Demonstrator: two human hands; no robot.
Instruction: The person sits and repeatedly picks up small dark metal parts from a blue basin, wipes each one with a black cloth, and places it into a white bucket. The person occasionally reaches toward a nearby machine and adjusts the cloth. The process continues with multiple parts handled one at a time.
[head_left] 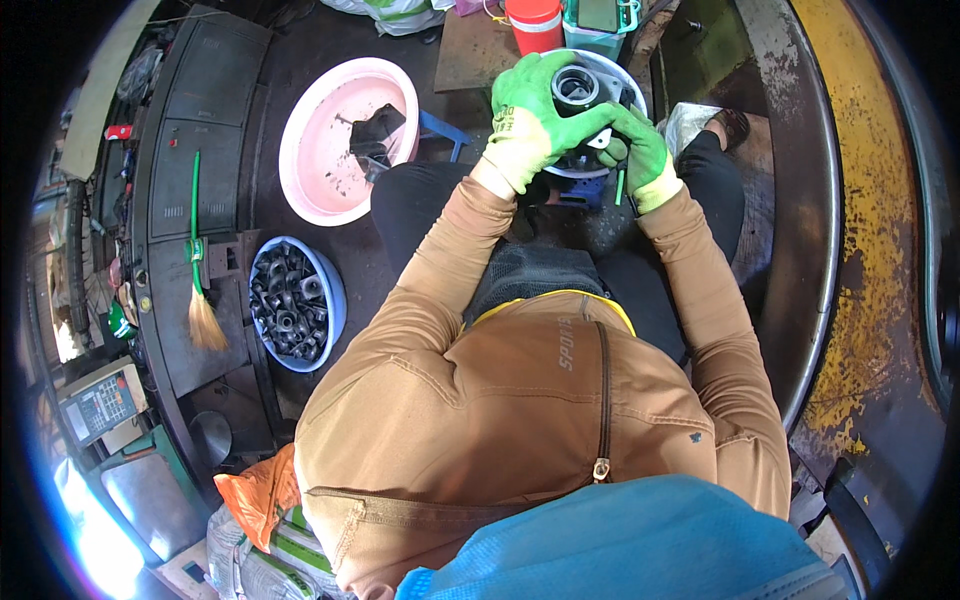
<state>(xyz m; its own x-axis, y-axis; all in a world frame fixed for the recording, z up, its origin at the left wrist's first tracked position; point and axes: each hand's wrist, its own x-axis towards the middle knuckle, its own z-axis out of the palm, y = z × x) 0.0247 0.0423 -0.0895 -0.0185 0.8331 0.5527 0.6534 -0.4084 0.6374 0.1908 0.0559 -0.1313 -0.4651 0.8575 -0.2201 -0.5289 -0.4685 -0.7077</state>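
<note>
Both my hands wear green and cream gloves and meet in front of me over a pale basin (637, 88) that holds dark parts. My left hand (535, 108) is closed around a black plastic part with a round, ring-shaped opening (575, 88), which faces up. Close against it, the curled fingers of my right hand (642, 150) grip a small tool with a thin green end (619, 186) pointing down. A small pale piece (600, 138) shows between the hands; whether it belongs to the tool I cannot tell. Blue plastic (580, 192) shows below the basin.
At left stand a pink basin (300, 150) with black scraps and a blue basin (335, 300) full of black parts. A green-handled broom (205, 320) leans on grey cabinets (200, 90). Ahead are a red container (535, 25) and a teal one (595, 40). Worn yellow metal (850, 230) borders the right.
</note>
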